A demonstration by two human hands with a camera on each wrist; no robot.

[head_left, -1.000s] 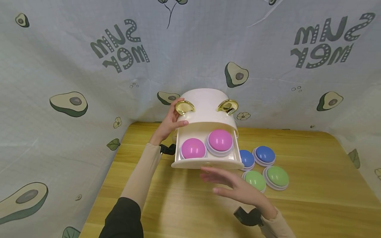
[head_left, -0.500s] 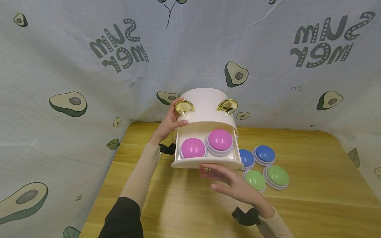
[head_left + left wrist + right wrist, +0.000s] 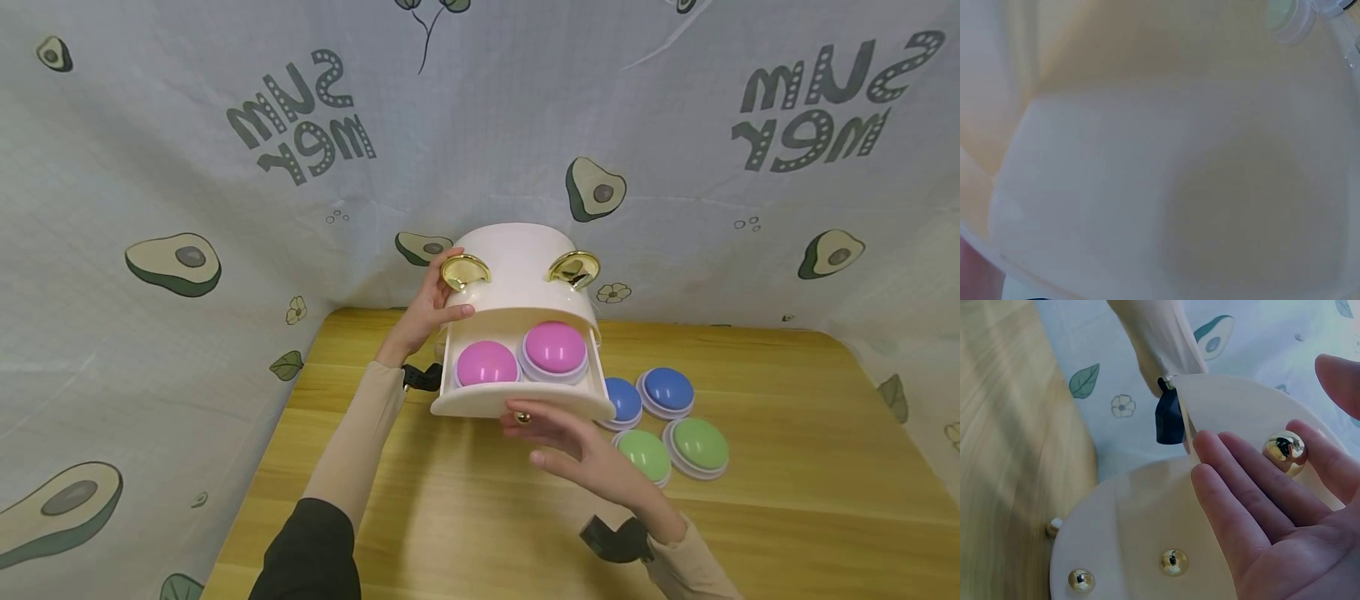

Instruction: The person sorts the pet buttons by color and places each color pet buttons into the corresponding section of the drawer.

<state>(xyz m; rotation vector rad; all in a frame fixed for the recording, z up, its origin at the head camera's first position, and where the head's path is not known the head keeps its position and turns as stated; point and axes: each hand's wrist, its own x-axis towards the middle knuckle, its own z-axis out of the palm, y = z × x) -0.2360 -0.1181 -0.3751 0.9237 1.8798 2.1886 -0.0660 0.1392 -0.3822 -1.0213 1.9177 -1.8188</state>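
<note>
A white rounded drawer box (image 3: pixel 517 267) with gold ears stands on the table, its upper drawer (image 3: pixel 450 406) pulled out. Two pink dome-topped buttons, a left one (image 3: pixel 486 364) and a right one (image 3: pixel 555 348), sit inside. My left hand (image 3: pixel 429 310) rests along the box's left side, its thumb on the front. Its wrist view is mostly filled by a pale, blurred surface. My right hand (image 3: pixel 573 442) touches the drawer front with straight fingers. In the right wrist view the gold knob (image 3: pixel 1285 452) shows between the index and middle fingers.
Two blue buttons, a near one (image 3: pixel 622 402) and a far one (image 3: pixel 667 390), and two green buttons, a left one (image 3: pixel 643 454) and a right one (image 3: pixel 700 444), lie right of the box. Lower gold knobs (image 3: pixel 1174 562) show on it. A printed cloth (image 3: pixel 480 150) hangs behind the table (image 3: pixel 787 417).
The drawer's front edge has risen slightly, showing more of its face, and the pink buttons have shifted up with it. My right hand has moved slightly up; the left has stayed put.
</note>
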